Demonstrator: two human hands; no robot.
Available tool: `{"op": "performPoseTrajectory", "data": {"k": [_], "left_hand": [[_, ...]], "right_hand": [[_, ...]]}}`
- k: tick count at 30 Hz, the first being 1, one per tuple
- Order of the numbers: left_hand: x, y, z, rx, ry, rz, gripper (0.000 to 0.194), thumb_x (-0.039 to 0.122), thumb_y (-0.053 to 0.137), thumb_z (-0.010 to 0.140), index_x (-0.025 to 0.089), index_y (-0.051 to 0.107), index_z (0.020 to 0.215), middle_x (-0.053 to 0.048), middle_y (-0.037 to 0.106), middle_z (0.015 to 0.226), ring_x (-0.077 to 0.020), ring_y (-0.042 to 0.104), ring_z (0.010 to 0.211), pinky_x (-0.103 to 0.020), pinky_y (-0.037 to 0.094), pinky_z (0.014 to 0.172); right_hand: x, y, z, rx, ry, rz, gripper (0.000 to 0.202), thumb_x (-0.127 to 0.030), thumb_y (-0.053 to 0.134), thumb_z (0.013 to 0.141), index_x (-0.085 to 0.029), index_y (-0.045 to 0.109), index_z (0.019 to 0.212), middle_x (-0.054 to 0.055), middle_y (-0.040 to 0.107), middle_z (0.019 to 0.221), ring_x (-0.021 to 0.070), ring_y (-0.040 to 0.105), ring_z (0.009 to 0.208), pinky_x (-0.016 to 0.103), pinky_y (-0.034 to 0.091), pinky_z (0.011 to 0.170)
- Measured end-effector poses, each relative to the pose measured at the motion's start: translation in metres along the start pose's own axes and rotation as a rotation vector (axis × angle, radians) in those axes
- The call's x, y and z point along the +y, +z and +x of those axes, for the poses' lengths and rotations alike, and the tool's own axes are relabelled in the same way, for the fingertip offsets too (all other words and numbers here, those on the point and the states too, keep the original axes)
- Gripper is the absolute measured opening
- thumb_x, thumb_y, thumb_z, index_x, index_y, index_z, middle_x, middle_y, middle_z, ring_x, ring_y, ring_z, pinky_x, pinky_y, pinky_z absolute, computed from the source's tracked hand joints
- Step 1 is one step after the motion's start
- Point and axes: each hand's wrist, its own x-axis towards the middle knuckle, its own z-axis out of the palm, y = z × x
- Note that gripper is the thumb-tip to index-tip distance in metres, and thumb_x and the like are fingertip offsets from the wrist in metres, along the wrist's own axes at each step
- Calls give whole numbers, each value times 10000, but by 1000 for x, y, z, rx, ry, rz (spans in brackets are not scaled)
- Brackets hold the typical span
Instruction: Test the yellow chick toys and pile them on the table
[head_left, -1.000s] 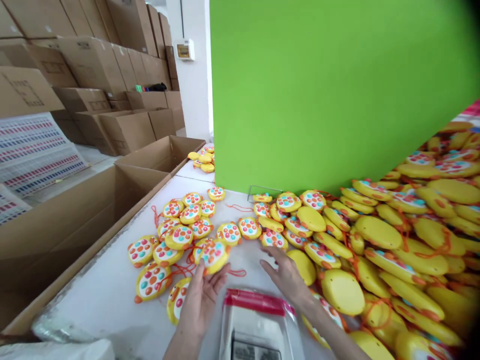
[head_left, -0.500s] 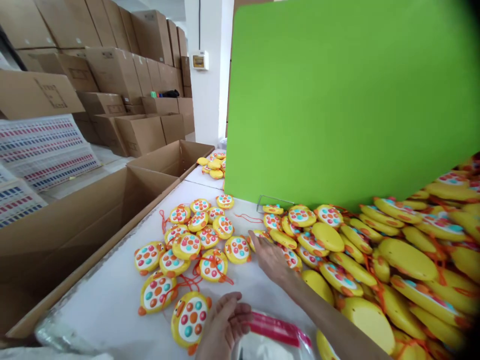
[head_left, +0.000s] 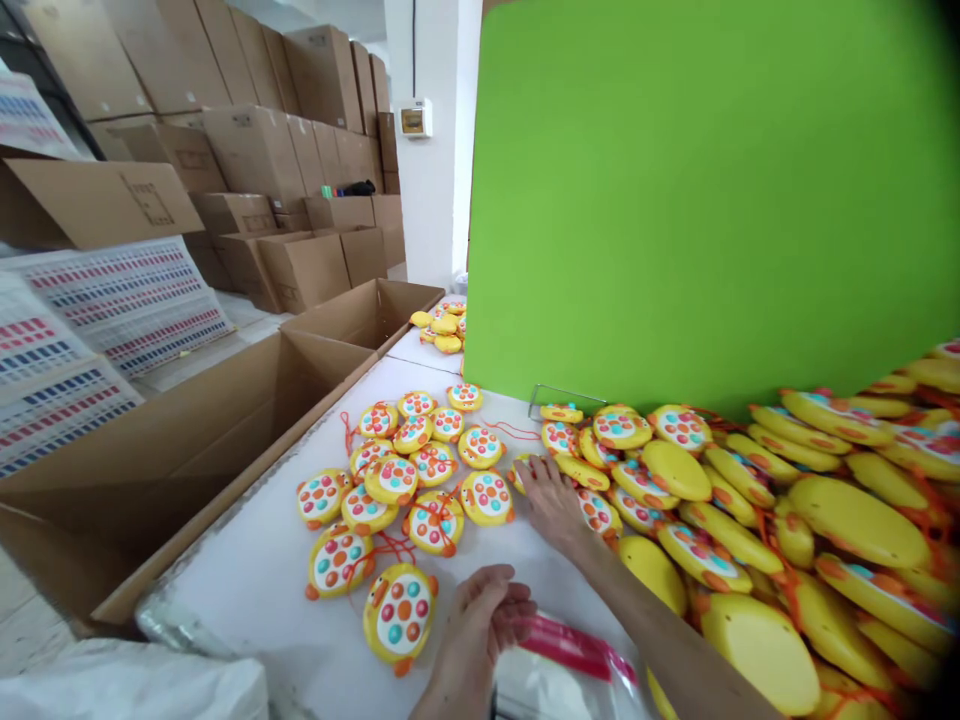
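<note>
My right hand (head_left: 551, 500) reaches over the left edge of the large pile of yellow toys (head_left: 750, 540), its fingers spread on a small yellow toy (head_left: 519, 470) that they partly cover. Near the front edge, my left hand (head_left: 480, 625) is half curled with its fingers apart, beside a clear plastic bag with a pink strip (head_left: 570, 648). Nothing shows in its grip. Left of it lies a yellow animal-shaped toy with coloured dots (head_left: 401, 618); several more such toys (head_left: 390, 480) with orange cords lie behind it on the white table (head_left: 255, 600).
A green board (head_left: 675, 200) stands behind the pile, near a wire stand (head_left: 568, 392). Open cardboard boxes (head_left: 187, 440) line the table's left side. White plastic (head_left: 150, 685) lies at the front left. Stacked cartons (head_left: 255, 150) and a white pillar (head_left: 427, 210) are farther back.
The view has shifted, so most things appear farther right. My right hand's fingers now rest over the small toy at the pile's edge. My left hand stays by the bag.
</note>
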Motion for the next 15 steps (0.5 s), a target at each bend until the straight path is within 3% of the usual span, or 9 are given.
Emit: {"op": "performPoseTrajectory", "data": {"k": [3,6,10,15], "left_hand": [[1,-2,0,13,31,-5,386,323,786,618,114,596,882,-113,699,762,-210,663,692,-280,479,585],[-2,4,1,19,13,-31,382,327,743,684,136,590,976,-105,694,861,-210,656,772,-285,488,602],[-5,15,-2,-175,-43,-81,333,401,651,769,137,617,969,-86,696,836,-181,644,704,-266,480,588],[-6,15,-14,-255,-102,-15,351,397,668,749,148,634,994,-82,700,862,-201,650,778,-245,480,608]], "right_hand": [[0,-13,-14,14,-55,59,597,25,372,686,-100,450,1264,168,585,1144,287,528,1086,451,466,903],[-9,-37,-47,39,-106,118,672,-11,385,694,-104,299,1355,152,524,1250,232,468,1189,383,428,988],[-32,-69,-94,40,-192,327,711,-64,402,728,-167,192,1400,135,463,1339,207,427,1254,353,455,978],[-46,-80,-131,-3,-38,484,722,-114,458,783,-227,154,1428,116,438,1392,203,429,1269,339,453,988]]}}
